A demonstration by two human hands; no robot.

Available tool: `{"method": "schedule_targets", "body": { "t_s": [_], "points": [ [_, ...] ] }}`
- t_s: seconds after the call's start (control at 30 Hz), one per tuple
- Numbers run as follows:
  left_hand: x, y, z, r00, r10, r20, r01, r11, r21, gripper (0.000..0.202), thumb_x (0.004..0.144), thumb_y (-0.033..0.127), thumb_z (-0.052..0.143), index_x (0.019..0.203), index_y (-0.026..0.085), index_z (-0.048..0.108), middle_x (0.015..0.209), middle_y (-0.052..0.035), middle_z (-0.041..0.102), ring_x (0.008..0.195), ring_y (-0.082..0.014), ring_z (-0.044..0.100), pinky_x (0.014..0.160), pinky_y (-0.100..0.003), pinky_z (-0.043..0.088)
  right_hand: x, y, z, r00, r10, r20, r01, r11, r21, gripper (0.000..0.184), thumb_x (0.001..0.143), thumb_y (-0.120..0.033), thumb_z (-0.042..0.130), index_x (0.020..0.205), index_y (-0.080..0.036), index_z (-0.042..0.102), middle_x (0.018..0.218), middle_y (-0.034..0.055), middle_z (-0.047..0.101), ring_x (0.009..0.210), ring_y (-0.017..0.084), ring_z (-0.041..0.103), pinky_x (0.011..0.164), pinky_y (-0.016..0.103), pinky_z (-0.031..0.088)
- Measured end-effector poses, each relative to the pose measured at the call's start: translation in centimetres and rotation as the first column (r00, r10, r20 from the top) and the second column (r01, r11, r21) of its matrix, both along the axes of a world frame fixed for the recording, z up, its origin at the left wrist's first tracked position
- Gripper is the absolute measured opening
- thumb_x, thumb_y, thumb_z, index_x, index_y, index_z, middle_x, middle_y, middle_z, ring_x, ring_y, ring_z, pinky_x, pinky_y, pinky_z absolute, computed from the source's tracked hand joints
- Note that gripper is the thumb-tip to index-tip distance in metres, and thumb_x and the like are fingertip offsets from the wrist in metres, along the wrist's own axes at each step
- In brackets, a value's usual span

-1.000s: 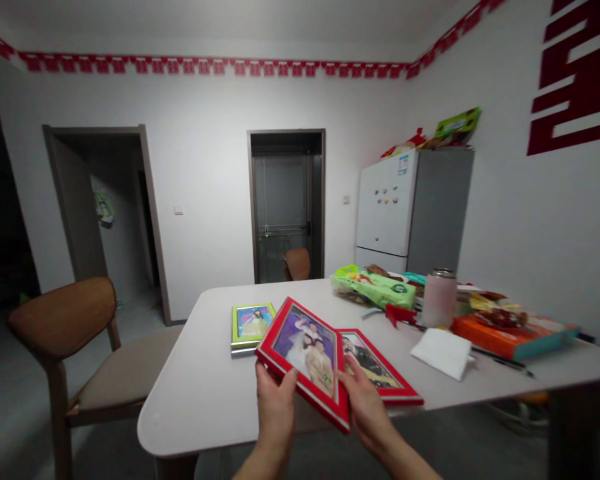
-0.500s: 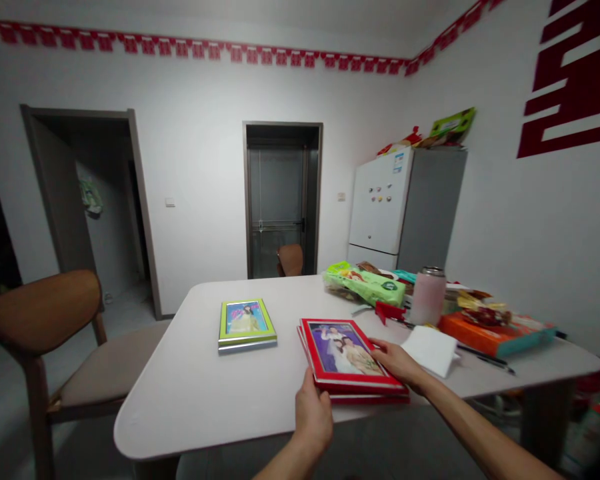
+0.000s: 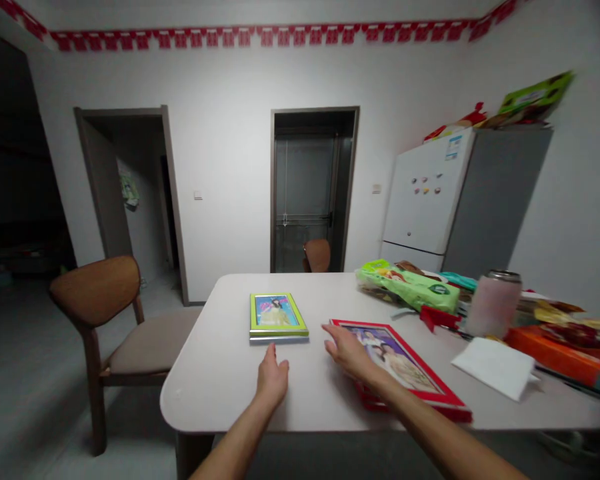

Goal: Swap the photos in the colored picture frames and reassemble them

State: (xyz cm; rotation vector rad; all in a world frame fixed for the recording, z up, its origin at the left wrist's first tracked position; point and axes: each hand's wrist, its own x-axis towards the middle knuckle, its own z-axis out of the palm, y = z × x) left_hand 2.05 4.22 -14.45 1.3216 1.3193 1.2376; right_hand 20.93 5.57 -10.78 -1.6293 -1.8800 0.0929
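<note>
A yellow-green photo frame point(image 3: 279, 313) lies face up on top of a silver-edged frame point(image 3: 279, 340) on the white table. My left hand point(image 3: 273, 377) is just in front of this pair, fingers stretched forward, holding nothing. Over the left edge of a red photo frame point(image 3: 413, 363) reaches my right hand point(image 3: 347, 350), its fingers extended toward the green frame and nothing in them. Another red frame lies under the top one, mostly hidden. Both red frames rest near the table's front edge, partly covered by my right forearm.
On the right of the table point(image 3: 220, 373) are a green snack package point(image 3: 420, 290), a pink bottle point(image 3: 495, 303), a folded white paper point(image 3: 495, 367) and an orange box point(image 3: 565, 353). A wooden chair point(image 3: 100, 280) stands at the left; a fridge point(image 3: 425, 193) is behind.
Both hands have let go of the red frames and moved left toward the green frame. My view has turned left, so things appear farther right.
</note>
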Motion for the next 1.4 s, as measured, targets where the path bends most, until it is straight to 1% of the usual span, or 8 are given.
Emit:
{"method": "schedule_targets", "body": {
  "t_s": [0.2, 0.47, 0.63, 0.73, 0.9, 1.1, 1.2, 1.4],
  "points": [
    [-2.8, 1.7, -0.7, 0.969, 0.108, 0.224, -0.099, 0.994, -0.051, 0.038, 0.058, 0.009, 0.060, 0.096, 0.014, 0.052, 0.106, -0.0136, 0.056, 0.104, -0.0214, 0.048, 0.087, -0.028, 0.035, -9.3, 4.3, -1.5, 0.968, 0.128, 0.218, -0.123, 0.992, -0.034, 0.050, 0.064, -0.016, 0.053, 0.113, -0.015, 0.045, 0.119, 0.0123, 0.047, 0.109, 0.023, 0.039, 0.088, 0.034, 0.030],
    [-3.4, 1.2, -0.4, 0.842, 0.136, 0.522, -0.084, 0.989, -0.122, 0.022, 0.064, 0.028, 0.061, 0.081, 0.013, 0.056, 0.070, -0.0044, 0.063, 0.074, -0.0176, 0.059, 0.070, -0.030, 0.044, -10.4, 1.5, -0.9, 0.933, 0.155, 0.324, -0.152, 0.988, -0.034, 0.024, 0.070, -0.022, 0.049, 0.092, -0.019, 0.057, 0.093, 0.0071, 0.054, 0.090, 0.020, 0.045, 0.075, 0.030, 0.033],
    [-2.4, -1.7, 1.1, 0.776, 0.074, 0.626, -0.127, 0.991, 0.041, 0.028, 0.067, 0.031, 0.057, 0.089, 0.014, 0.057, 0.087, -0.0072, 0.063, 0.082, -0.0190, 0.058, 0.074, -0.029, 0.043, -11.2, -3.0, -0.4, 0.963, 0.268, 0.030, -0.268, 0.963, 0.025, 0.029, 0.064, -0.017, 0.052, 0.093, -0.018, 0.058, 0.100, 0.0080, 0.053, 0.094, 0.020, 0.046, 0.082, 0.032, 0.035],
    [-1.9, -3.8, 2.4, 0.790, 0.082, 0.608, -0.184, 0.977, 0.107, 0.028, 0.066, 0.026, 0.058, 0.091, 0.014, 0.056, 0.090, -0.0075, 0.063, 0.085, -0.0206, 0.057, 0.077, -0.029, 0.042, -11.2, -5.2, 0.4, 0.894, 0.356, -0.271, -0.362, 0.932, 0.031, 0.040, 0.061, -0.016, 0.053, 0.101, -0.019, 0.055, 0.116, 0.0085, 0.047, 0.109, 0.022, 0.039, 0.094, 0.036, 0.028],
    [-1.8, -7.7, 4.8, 0.934, 0.011, 0.358, -0.137, 0.934, 0.331, 0.030, 0.068, 0.021, 0.057, 0.098, 0.017, 0.057, 0.099, -0.0061, 0.061, 0.095, -0.0214, 0.053, 0.084, -0.027, 0.039, -10.3, -8.0, 3.5, 0.543, 0.177, -0.821, -0.379, 0.924, -0.052, 0.053, 0.069, -0.033, 0.048, 0.119, -0.020, 0.038, 0.119, 0.0088, 0.047, 0.106, 0.020, 0.045, 0.087, 0.036, 0.037],
    [-1.4, -11.1, 4.5, 0.961, -0.100, -0.256, 0.243, 0.743, 0.623, 0.046, 0.073, 0.010, 0.044, 0.118, 0.021, 0.043, 0.120, -0.0050, 0.048, 0.111, -0.0218, 0.042, 0.096, -0.034, 0.032, -7.3, -10.1, 4.8, 0.207, -0.005, -0.978, -0.409, 0.908, -0.091, 0.048, 0.070, -0.045, 0.048, 0.113, -0.023, 0.043, 0.096, 0.0049, 0.062, 0.080, 0.018, 0.059, 0.061, 0.027, 0.047],
    [-1.0, -11.8, 2.9, 0.868, -0.073, -0.491, 0.410, 0.664, 0.626, 0.050, 0.074, 0.008, 0.042, 0.122, 0.021, 0.038, 0.122, -0.0080, 0.044, 0.113, -0.0236, 0.039, 0.095, -0.036, 0.033, -5.6, -10.3, 3.7, 0.201, -0.076, -0.977, -0.419, 0.895, -0.156, 0.033, 0.068, -0.037, 0.052, 0.092, -0.016, 0.056, 0.074, 0.0042, 0.066, 0.062, 0.016, 0.060, 0.054, 0.026, 0.045],
    [0.2, -12.3, 0.7, 0.707, 0.032, -0.706, 0.535, 0.629, 0.564, 0.045, 0.075, 0.011, 0.043, 0.119, 0.022, 0.042, 0.116, -0.0125, 0.048, 0.107, -0.0269, 0.044, 0.086, -0.037, 0.041, -4.0, -10.2, 1.6, 0.414, -0.099, -0.905, -0.442, 0.847, -0.295, 0.021, 0.062, -0.020, 0.049, 0.079, -0.013, 0.058, 0.063, 0.0027, 0.066, 0.055, 0.016, 0.059, 0.057, 0.026, 0.046]
  ]
}}
